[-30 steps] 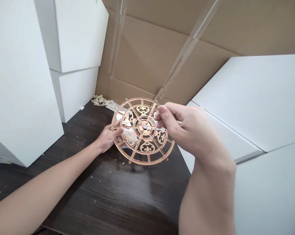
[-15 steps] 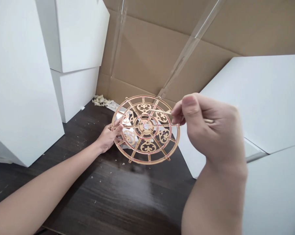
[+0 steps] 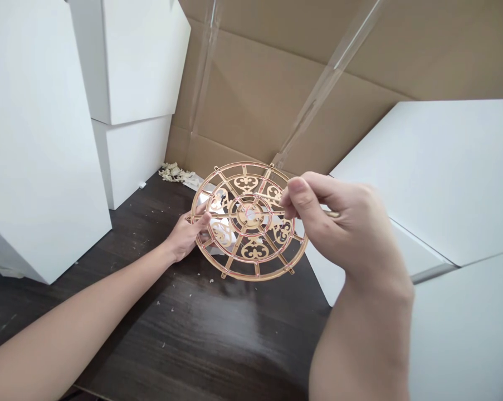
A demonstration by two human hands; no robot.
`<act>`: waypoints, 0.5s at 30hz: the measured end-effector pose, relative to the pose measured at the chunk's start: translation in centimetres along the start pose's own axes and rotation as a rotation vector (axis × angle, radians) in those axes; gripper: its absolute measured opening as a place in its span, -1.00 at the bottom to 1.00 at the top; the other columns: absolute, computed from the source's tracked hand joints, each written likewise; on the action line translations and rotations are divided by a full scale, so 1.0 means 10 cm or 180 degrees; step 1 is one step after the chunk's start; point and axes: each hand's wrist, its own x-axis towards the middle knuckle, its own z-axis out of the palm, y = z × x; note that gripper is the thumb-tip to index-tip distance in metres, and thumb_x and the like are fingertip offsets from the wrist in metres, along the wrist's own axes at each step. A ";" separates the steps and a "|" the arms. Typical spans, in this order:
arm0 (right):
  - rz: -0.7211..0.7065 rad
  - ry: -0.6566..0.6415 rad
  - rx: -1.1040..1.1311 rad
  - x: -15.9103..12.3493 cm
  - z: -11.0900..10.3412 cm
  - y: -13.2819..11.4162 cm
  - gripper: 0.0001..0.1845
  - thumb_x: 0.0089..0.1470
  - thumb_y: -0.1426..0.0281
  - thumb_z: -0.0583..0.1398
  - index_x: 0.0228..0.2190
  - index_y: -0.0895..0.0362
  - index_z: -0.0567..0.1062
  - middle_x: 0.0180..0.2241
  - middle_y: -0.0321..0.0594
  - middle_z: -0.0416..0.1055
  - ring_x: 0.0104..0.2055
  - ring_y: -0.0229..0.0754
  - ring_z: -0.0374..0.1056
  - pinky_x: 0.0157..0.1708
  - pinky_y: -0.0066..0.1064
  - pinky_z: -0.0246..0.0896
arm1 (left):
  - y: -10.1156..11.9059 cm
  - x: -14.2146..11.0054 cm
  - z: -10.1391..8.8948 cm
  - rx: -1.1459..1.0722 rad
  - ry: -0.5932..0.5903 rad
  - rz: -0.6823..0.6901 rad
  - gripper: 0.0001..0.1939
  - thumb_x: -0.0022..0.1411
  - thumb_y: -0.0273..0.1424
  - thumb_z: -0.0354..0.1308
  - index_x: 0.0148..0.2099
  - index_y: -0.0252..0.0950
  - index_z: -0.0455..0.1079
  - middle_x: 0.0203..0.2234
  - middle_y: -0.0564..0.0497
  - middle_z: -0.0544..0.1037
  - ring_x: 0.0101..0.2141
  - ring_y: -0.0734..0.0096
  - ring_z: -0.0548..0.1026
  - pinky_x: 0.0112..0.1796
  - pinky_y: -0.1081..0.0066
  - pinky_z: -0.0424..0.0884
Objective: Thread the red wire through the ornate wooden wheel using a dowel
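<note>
Lightly built, stiff but brittle: laser-cut wooden openwork wheel (image 3: 250,214) | gripped by its rim, just right of left hand (image 3: 187,236), fingers closed on edge | thin wooden stick (image 3: 270,196) pinched by right hand (image 3: 343,234) | rim handling advised

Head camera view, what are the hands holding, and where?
Left hand grips the round tan fretwork wooden wheel by its left rim; right hand pinches a thin wooden stick mid-length.

The right hand (image 3: 338,234) has swung back left over the round, red-edged wooden fretwork wheel (image 3: 255,277) (half a second ago it sat further right), bringing its thin pale wooden stick (image 3: 272,197) nearer the hub (image 3: 250,214).
</note>
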 end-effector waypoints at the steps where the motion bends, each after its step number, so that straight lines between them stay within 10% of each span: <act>1: -0.0003 -0.0011 -0.0037 0.00 0.00 -0.01 -0.44 0.49 0.08 0.08 -0.49 0.11 0.46 -0.56 -0.28 0.38 -0.56 -0.25 0.27 -0.53 -0.36 0.05 | 0.00 0.00 0.00 -0.0021 -0.0009 0.0001 -0.03 -0.10 0.03 0.58 0.28 -0.30 0.44 -0.35 -0.08 0.62 -0.48 0.31 0.57 -0.49 0.36 0.61; 15: -0.0146 -0.0152 0.0069 -0.01 0.03 0.01 -0.47 0.48 0.11 0.12 -0.49 0.10 0.48 -0.57 -0.27 0.38 -0.55 -0.23 0.28 -0.51 -0.34 0.05 | 0.00 0.02 -0.03 -0.0226 0.0001 0.0008 0.06 -0.07 0.08 0.55 0.37 -0.29 0.33 -0.31 -0.11 0.62 -0.48 0.26 0.57 -0.53 0.31 0.61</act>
